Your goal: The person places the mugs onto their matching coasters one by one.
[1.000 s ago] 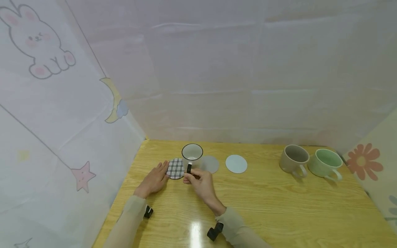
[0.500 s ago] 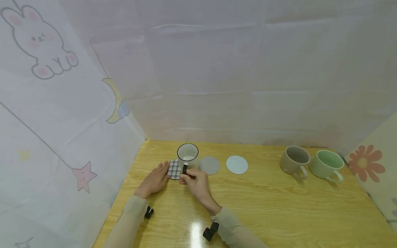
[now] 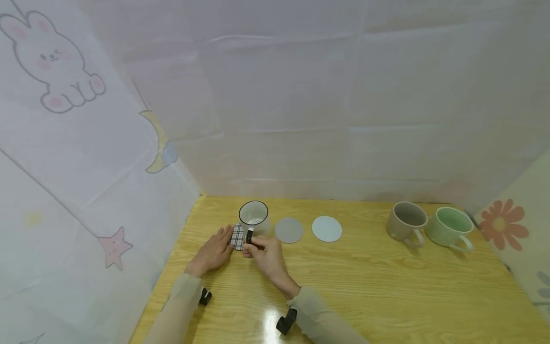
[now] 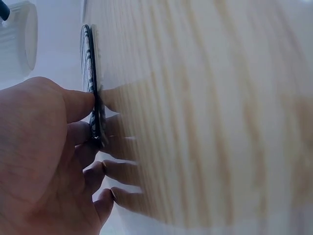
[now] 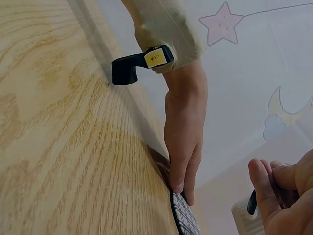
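My right hand (image 3: 267, 258) pinches the black-tipped handle of a white mug (image 3: 254, 217) with a dark rim. In the head view the mug overlaps the right part of a round plaid coaster (image 3: 237, 237). The left wrist view shows the mug (image 4: 19, 41) raised above the coaster (image 4: 89, 63), with a gap between them. Flat on the table, my left hand (image 3: 212, 251) touches the coaster's left edge with its thumb and fingers. Seen from the right wrist, the left hand (image 5: 185, 132) reaches down to the coaster's rim (image 5: 183, 215).
Right of the mug, a grey round coaster (image 3: 289, 230) and a pale blue one (image 3: 326, 229) lie on the wooden table (image 3: 365, 286). A taupe mug (image 3: 404, 224) and a green mug (image 3: 449, 229) stand farther right. A cloth wall (image 3: 301, 119) rises behind the table.
My right hand has carried the white mug leftward, from between the plaid and grey coasters to over the plaid one. The left hand has stayed at the coaster's edge.
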`<state>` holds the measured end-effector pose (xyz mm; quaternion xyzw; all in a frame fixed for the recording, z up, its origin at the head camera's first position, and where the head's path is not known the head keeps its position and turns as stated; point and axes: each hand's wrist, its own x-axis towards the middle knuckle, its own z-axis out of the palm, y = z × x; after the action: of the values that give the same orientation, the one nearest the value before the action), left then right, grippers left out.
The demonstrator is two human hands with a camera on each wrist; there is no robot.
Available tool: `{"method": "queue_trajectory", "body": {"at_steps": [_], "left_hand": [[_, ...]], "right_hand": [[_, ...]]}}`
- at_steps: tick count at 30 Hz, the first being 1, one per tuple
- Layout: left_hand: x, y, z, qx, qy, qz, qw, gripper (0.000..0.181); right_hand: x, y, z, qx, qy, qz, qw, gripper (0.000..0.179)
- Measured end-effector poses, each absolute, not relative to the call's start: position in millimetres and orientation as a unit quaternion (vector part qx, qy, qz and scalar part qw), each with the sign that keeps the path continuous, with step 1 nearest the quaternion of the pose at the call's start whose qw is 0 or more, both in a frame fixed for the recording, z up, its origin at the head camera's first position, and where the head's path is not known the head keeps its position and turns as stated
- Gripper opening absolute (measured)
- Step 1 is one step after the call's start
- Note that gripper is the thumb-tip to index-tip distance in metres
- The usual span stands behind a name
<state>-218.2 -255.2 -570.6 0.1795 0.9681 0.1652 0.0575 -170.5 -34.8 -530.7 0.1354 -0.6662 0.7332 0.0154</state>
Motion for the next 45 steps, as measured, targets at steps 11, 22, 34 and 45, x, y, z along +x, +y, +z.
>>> {"method": "queue_trajectory", "body": {"at_steps": [11, 22, 34, 45], "left_hand": [[-215.6, -257.1, -568.0, 0.174, 0.968, 0.172, 0.055, 0.058], [-223.0, -263.8, -583.5, 0.192, 0.965, 0.173, 0.048, 0.061], [-219.2, -256.0, -570.8, 0.188, 0.965, 0.171, 0.057, 0.059], [-215.0, -253.2, -568.4, 0.193, 0.964, 0.179, 0.041, 0.056]], "right_hand": [[-170.1, -46.0, -526.5, 0.132, -0.665, 0.735, 0.005, 0.018], [-175.6, -49.6, -532.8, 0.124, -0.657, 0.744, -0.017, 0.02], [-182.1, -54.2, -540.6, 0.133, -0.654, 0.744, -0.029, 0.015], [-186.8, -58.0, -550.5, 0.145, -0.681, 0.718, -0.024, 0.017]]}}
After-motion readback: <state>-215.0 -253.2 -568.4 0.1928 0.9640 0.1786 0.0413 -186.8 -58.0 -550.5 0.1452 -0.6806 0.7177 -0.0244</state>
